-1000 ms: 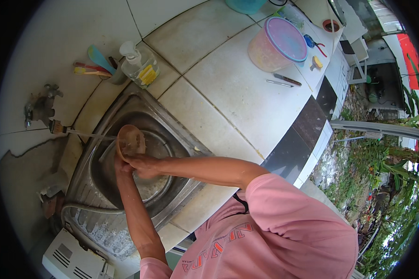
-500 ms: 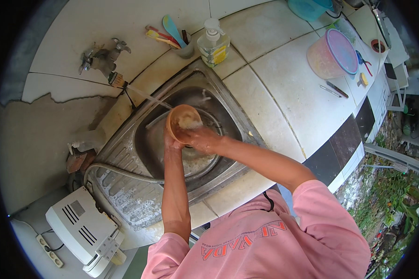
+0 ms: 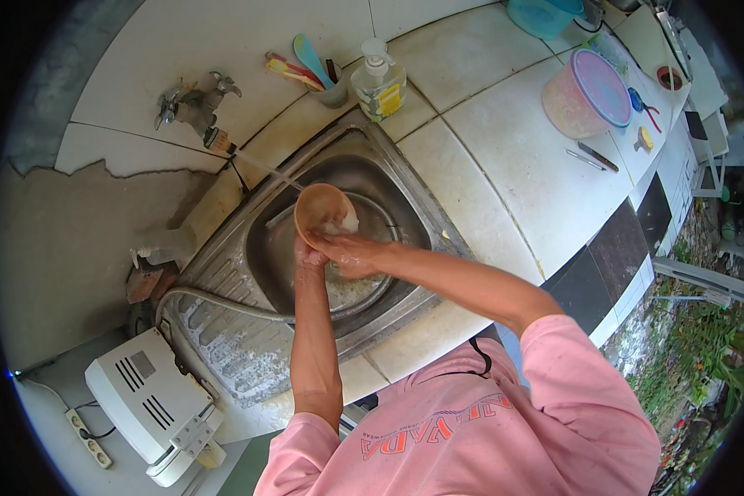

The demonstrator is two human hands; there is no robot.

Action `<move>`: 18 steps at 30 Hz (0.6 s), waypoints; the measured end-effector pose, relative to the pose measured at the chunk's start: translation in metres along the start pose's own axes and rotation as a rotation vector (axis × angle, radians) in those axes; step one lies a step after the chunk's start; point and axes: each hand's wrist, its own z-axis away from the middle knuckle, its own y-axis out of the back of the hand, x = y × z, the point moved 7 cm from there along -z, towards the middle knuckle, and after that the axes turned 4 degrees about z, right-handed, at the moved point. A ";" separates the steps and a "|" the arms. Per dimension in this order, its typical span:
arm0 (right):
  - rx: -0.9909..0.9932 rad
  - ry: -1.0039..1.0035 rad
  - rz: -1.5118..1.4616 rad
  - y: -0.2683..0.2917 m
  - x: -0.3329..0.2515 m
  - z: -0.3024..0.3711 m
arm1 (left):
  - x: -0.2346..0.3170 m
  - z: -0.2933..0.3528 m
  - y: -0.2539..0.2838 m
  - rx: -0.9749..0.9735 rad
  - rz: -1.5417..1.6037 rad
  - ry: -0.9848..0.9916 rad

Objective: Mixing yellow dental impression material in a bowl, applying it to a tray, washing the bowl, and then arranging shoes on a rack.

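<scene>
while tap water [image 3: 264, 169] meets the brown bowl [image 3: 316, 200], rinsing looks unfinished.
bowl over sink [image 3: 264, 263], whitish matter [image 3: 351, 222] inside; left hand [image 3: 309, 252] has fingers clamped on it; right hand [image 3: 355, 255] at its rim, finger spread unclear.

At the sink are two hands [image 3: 354, 255], one orange-brown bowl [image 3: 318, 207], one steel sink [image 3: 270, 256], one grey hose [image 3: 240, 307] and one wall tap [image 3: 194, 109]. Along the tiled worktop [image 3: 479, 157] stand one pump bottle [image 3: 379, 87], one cup [image 3: 331, 96], one lidded pink tub [image 3: 565, 103] and one blue tub [image 3: 544, 18], plus two slim tools [image 3: 598, 157]. There are one white appliance [image 3: 140, 409] and one power strip [image 3: 88, 438].
</scene>
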 end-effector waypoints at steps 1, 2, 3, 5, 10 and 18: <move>0.025 0.095 0.054 0.000 -0.004 0.000 | -0.001 0.004 0.005 0.129 -0.068 0.012; 0.033 0.127 0.164 -0.001 -0.003 -0.002 | -0.006 0.006 -0.007 0.045 -0.055 0.018; 0.056 0.197 0.113 -0.002 -0.006 -0.004 | -0.013 0.009 -0.012 0.056 0.096 0.026; 0.139 0.052 0.297 0.000 0.002 -0.013 | -0.027 0.005 -0.031 0.038 0.240 0.047; -0.035 -0.331 -0.467 -0.017 0.005 -0.014 | -0.016 0.030 -0.041 0.130 0.031 -0.218; 0.223 -0.325 -0.312 0.006 0.060 0.008 | 0.078 0.071 -0.048 0.609 -0.868 -0.922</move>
